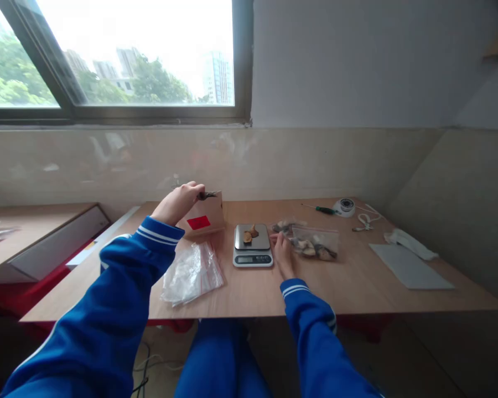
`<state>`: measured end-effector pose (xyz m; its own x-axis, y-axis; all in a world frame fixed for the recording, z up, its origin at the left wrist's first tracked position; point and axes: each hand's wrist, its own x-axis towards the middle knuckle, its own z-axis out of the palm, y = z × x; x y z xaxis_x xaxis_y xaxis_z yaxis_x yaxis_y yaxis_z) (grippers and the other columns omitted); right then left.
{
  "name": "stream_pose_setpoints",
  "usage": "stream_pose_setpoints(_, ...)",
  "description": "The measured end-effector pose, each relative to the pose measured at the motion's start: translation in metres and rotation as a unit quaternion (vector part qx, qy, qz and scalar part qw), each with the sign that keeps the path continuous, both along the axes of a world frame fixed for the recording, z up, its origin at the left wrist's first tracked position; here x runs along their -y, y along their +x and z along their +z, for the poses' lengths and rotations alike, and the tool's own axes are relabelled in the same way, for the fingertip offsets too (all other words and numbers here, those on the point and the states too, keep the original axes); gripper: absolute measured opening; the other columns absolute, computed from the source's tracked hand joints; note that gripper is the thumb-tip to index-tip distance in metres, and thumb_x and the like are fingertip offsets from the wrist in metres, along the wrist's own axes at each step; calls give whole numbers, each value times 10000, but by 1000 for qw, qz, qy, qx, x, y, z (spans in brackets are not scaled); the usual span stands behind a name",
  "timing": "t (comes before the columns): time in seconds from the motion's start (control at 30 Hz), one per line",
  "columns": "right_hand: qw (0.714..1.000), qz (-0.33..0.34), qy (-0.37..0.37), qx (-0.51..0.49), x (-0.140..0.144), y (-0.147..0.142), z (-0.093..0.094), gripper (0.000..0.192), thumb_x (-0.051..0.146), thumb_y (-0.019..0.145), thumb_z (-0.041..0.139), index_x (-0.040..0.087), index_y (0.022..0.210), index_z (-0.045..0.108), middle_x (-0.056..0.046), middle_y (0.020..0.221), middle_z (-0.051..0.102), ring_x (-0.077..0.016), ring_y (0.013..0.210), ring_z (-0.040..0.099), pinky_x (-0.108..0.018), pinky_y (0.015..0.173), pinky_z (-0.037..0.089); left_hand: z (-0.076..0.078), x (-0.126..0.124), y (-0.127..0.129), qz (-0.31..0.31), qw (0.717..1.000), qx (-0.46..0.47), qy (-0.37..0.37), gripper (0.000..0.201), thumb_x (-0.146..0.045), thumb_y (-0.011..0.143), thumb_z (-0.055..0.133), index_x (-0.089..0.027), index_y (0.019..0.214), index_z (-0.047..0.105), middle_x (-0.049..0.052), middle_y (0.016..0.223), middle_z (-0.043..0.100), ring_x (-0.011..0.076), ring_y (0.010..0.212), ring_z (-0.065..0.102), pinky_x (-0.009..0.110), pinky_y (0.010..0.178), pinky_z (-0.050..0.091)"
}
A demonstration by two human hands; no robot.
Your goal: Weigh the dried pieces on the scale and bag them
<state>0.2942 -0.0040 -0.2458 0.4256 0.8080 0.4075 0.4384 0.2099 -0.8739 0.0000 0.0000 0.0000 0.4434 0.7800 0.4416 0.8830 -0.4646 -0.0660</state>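
My left hand (178,202) is raised over a brown paper bag (205,218) with a red label, pinching a small dark piece (208,194) at the bag's top edge. My right hand (283,255) rests flat on the wooden table (357,282), fingers apart, between a small digital scale (252,246) and a clear zip bag of brownish pieces (315,244). Two small brown pieces (251,233) lie on the scale's metal plate. Both arms wear blue sleeves with white stripes.
A pile of empty clear zip bags (193,273) lies at the front left. A second filled bag (285,225) sits behind the scale. At the back right are a green-handled screwdriver (323,209), a round white device (345,206) with cable, a grey sheet (409,265) and white cloth (410,243).
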Motion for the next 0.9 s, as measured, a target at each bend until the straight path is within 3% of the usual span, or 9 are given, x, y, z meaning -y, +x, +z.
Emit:
stream_pose_setpoints(0.07, 1000, -3, -1, -10, -1, 0, -1, 571, 502, 916, 191, 180, 707, 614, -142, 808, 693, -229, 773, 637, -337, 725, 466, 4, 9, 7, -6, 999, 33, 39, 181, -142, 846, 432, -183, 902, 599, 51, 877, 589, 144, 664, 590, 264, 634, 468)
stream_pose_setpoints(0.17, 1000, -1, -10, -19, -2, 0, -3, 573, 506, 914, 193, 176, 722, 620, -140, 819, 695, -234, 797, 638, -335, 730, 466, -2, 23, 24, -73, 986, 127, 75, 166, -182, 873, 437, -193, 937, 589, 43, 930, 582, 131, 719, 597, 255, 677, 476)
stream_pose_setpoints(0.23, 1000, 2, -11, -21, -1, 0, -1, 570, 512, 914, 199, 170, 758, 628, -136, 841, 696, -235, 822, 637, -334, 741, 464, -16, 30, 41, -139, 973, 176, 52, 159, -185, 872, 447, -196, 947, 587, 42, 961, 587, 132, 781, 601, 248, 708, 476)
stream_pose_setpoints(0.33, 1000, 9, 11, -9, 3, -1, 5, 538, 500, 920, 218, 164, 848, 633, -127, 916, 689, -228, 879, 625, -338, 786, 457, -51, 35, 72, -190, 962, 184, -68, 134, -185, 841, 497, -195, 921, 604, 38, 921, 605, 129, 762, 600, 229, 688, 471)
stream_pose_setpoints(0.43, 997, 40, 60, 32, 12, -3, 16, 477, 443, 934, 237, 173, 899, 629, -110, 942, 676, -211, 901, 610, -335, 818, 450, -91, 36, 103, -197, 943, 190, -191, 89, -199, 798, 553, -188, 848, 626, 32, 843, 631, 131, 711, 594, 213, 647, 465)
stream_pose_setpoints(0.6, 987, 53, 128, 77, 25, -6, 25, 371, 357, 935, 284, 175, 941, 608, -97, 923, 654, -206, 882, 595, -345, 808, 456, -136, 31, 141, -169, 897, 318, -256, 93, -219, 759, 573, -179, 826, 623, 1, 760, 640, 111, 627, 574, 195, 579, 456)
stream_pose_setpoints(0.77, 980, 50, 137, 135, 29, -8, 25, 297, 311, 918, 335, 164, 1027, 570, -108, 954, 644, -217, 908, 584, -344, 804, 447, -152, 22, 152, -151, 909, 306, -238, 43, -191, 736, 576, -167, 747, 611, 21, 729, 636, 145, 684, 584, 225, 621, 454)
stream_pose_setpoints(0.9, 971, 58, 140, 188, 34, -11, 30, 262, 311, 898, 384, 162, 968, 588, -91, 843, 634, -210, 788, 572, -335, 729, 450, -156, 21, 151, -148, 917, 292, -227, 55, -164, 746, 549, -164, 732, 603, 30, 727, 622, 145, 683, 572, 232, 625, 449)
